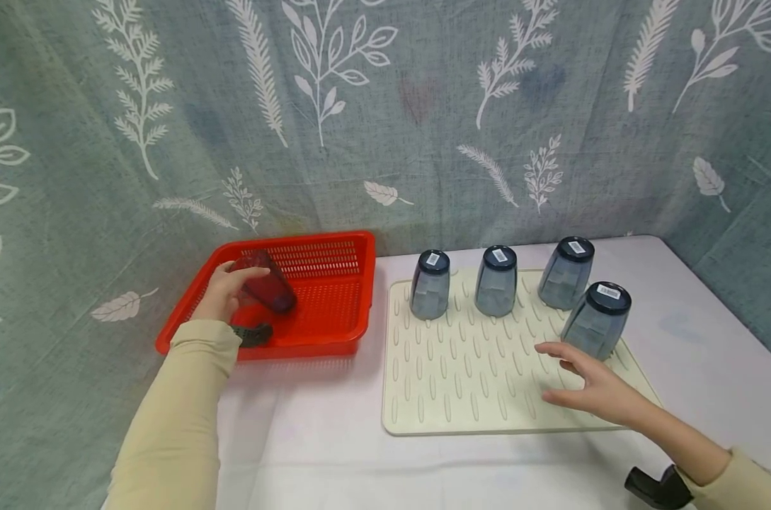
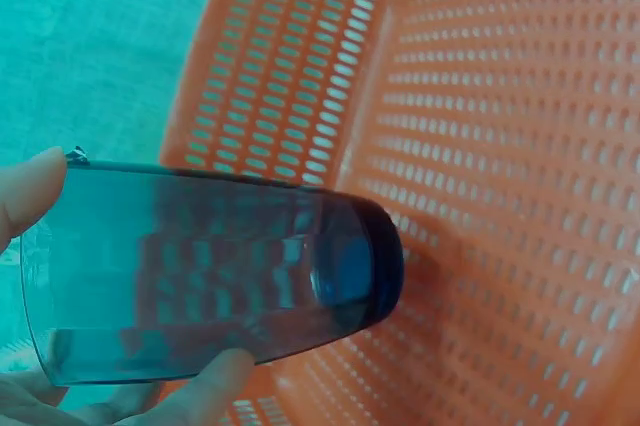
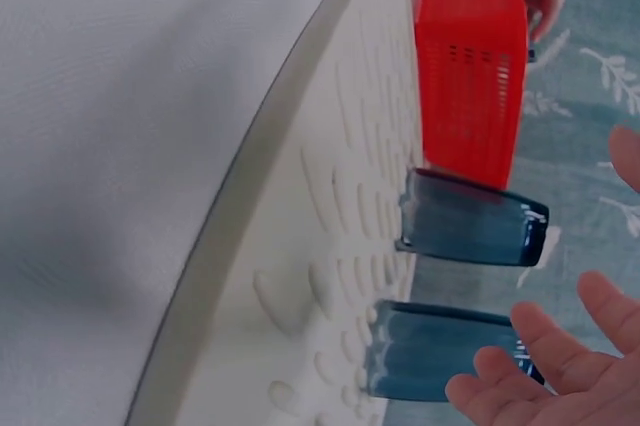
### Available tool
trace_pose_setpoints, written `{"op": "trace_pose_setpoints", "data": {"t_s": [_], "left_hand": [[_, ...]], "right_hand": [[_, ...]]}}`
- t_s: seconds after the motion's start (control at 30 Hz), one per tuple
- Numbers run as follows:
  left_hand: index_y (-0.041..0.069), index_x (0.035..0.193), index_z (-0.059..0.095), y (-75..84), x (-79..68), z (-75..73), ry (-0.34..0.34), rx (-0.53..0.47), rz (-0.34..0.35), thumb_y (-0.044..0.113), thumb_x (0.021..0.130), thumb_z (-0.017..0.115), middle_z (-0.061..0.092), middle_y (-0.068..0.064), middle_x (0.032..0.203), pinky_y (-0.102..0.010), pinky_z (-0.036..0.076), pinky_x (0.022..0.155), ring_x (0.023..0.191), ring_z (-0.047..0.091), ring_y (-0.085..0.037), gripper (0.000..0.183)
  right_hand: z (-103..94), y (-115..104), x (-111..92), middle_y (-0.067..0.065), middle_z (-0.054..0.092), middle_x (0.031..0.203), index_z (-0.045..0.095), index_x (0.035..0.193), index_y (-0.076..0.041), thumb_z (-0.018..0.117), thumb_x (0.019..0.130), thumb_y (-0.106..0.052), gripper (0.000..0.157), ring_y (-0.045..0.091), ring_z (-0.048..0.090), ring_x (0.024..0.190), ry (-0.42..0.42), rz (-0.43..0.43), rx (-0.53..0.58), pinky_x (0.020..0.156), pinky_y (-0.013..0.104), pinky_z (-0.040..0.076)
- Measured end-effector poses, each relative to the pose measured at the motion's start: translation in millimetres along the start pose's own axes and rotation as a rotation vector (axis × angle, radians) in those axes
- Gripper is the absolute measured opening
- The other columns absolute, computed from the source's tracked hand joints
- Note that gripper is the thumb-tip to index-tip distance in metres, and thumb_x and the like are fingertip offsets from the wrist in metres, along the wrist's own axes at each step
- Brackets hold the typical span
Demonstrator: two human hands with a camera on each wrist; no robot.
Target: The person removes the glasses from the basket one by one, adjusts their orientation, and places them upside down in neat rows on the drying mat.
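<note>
My left hand [image 1: 221, 294] grips a blue-tinted drinking glass [image 1: 272, 287] over the inside of a red plastic basket [image 1: 321, 348]. In the left wrist view the glass [image 2: 215, 276] lies sideways, its thick base pointing into the basket and thumb and fingers around its rim end. My right hand [image 1: 592, 386] hovers above the cream ridged mat [image 1: 461, 407] with fingers spread and nothing held. Just beyond its fingers stands an upside-down glass [image 1: 597, 326] at the mat's right edge. Three more upside-down glasses, a left one [image 1: 430, 294], a middle one [image 1: 496, 292] and a right one [image 1: 565, 278], line the mat's back.
A white cloth [image 1: 321, 439] covers the table under basket and mat. Behind and to the left hangs a grey-green curtain [image 1: 423, 163] with white leaf prints, close to the basket's back. A black wrist device [image 1: 659, 489] sits at my right sleeve.
</note>
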State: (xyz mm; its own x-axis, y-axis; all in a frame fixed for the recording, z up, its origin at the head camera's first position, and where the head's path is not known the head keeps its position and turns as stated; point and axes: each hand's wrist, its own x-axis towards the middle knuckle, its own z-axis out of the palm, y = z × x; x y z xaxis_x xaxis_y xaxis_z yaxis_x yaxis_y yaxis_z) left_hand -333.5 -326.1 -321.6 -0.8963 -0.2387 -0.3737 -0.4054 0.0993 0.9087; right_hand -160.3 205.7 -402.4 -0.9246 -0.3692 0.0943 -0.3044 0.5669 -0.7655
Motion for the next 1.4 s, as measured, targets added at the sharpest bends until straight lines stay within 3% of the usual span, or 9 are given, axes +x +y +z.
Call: {"op": "trace_pose_setpoints", "data": {"t_s": [0.17,0.33,0.47,0.6,0.73,0.93,1.03,1.27,1.4], "left_hand": [[0.022,0.147,-0.008,11.8,-8.5,0.2,-0.037,-0.03,-0.02,0.03,0.082,0.067,0.039,0.004,0.12,-0.037,0.036,0.104,0.082,0.059,-0.014,0.1],[0.027,0.147,-0.007,19.9,-20.8,0.9,-0.1,-0.107,-0.012,0.031,0.081,0.069,0.03,0.002,0.139,-0.034,0.034,0.105,0.091,0.056,-0.018,0.101],[0.03,0.147,-0.002,24.0,-26.4,3.3,-0.139,-0.26,0.006,0.024,0.081,0.07,0.032,0.0,0.137,-0.033,0.042,0.098,0.098,0.051,-0.021,0.098],[0.033,0.146,0.002,29.3,-35.6,8.8,-0.198,-0.403,0.029,0.015,0.081,0.068,0.025,0.001,0.144,-0.033,0.044,0.095,0.121,0.041,-0.029,0.095],[0.034,0.146,0.005,34.8,-47.8,17.0,-0.249,-0.44,0.061,0.013,0.082,0.067,0.009,0.004,0.152,-0.035,0.035,0.103,0.134,0.023,-0.03,0.091],[0.032,0.147,0.006,39.0,-70.6,28.2,-0.3,-0.383,0.096,0.016,0.085,0.064,0.006,0.003,0.152,-0.032,0.047,0.092,0.11,0.044,-0.021,0.087],[0.031,0.147,0.007,39.4,-81.2,34.4,-0.326,-0.366,0.116,0.016,0.085,0.064,0.007,0.0,0.152,-0.031,0.049,0.088,0.106,0.047,-0.02,0.085],[0.03,0.147,0.01,41.2,-98.5,51.7,-0.408,-0.466,0.159,0.006,0.085,0.06,-0.001,0.002,0.153,-0.034,0.053,0.08,0.136,0.021,-0.026,0.083],[0.026,0.147,0.012,39.0,-105.5,62.4,-0.433,-0.485,0.192,0.004,0.085,0.06,0.019,-0.004,0.147,-0.034,0.054,0.077,0.115,0.049,-0.021,0.081]], "right_hand": [[4.1,5.8,-1.3,0.019,0.044,0.133,0.039,0.133,0.0,0.068,0.082,-0.018,0.061,-0.008,0.037,0.116,0.019,-0.02,0.04,0.095,0.01,0.035],[9.1,8.9,-0.7,0.02,0.044,0.132,0.036,0.135,-0.001,0.064,0.085,-0.016,0.059,-0.015,0.036,0.112,0.034,-0.026,0.091,0.092,0.007,0.033],[11.0,9.6,-0.4,0.02,0.043,0.133,0.035,0.135,-0.002,0.062,0.087,-0.017,0.057,-0.013,0.038,0.111,0.041,-0.006,0.101,0.093,0.011,0.037],[12.0,8.3,0.5,0.022,0.041,0.134,0.033,0.136,0.0,0.059,0.089,-0.017,0.057,0.015,0.044,0.12,0.045,0.028,0.109,0.092,0.013,0.038],[13.1,8.7,1.8,0.024,0.037,0.136,0.03,0.137,0.002,0.058,0.09,-0.018,0.058,0.041,0.039,0.121,0.051,0.056,0.121,0.094,0.02,0.041],[14.1,11.9,8.1,0.026,0.031,0.139,0.024,0.139,0.003,0.057,0.091,-0.016,0.061,0.045,0.035,0.124,0.057,0.071,0.169,0.098,0.049,0.036],[14.8,12.5,11.7,0.027,0.028,0.14,0.021,0.14,0.004,0.056,0.091,-0.016,0.063,0.046,0.033,0.125,0.061,0.086,0.209,0.098,0.053,0.034],[17.3,12.6,20.1,0.028,0.026,0.14,0.016,0.143,0.002,0.053,0.093,-0.018,0.065,0.047,0.032,0.125,0.076,0.123,0.263,0.093,0.054,0.041],[18.3,11.1,24.4,0.028,0.026,0.14,0.014,0.143,0.002,0.051,0.094,-0.02,0.065,0.047,0.031,0.125,0.081,0.143,0.305,0.095,0.057,0.037]]}}
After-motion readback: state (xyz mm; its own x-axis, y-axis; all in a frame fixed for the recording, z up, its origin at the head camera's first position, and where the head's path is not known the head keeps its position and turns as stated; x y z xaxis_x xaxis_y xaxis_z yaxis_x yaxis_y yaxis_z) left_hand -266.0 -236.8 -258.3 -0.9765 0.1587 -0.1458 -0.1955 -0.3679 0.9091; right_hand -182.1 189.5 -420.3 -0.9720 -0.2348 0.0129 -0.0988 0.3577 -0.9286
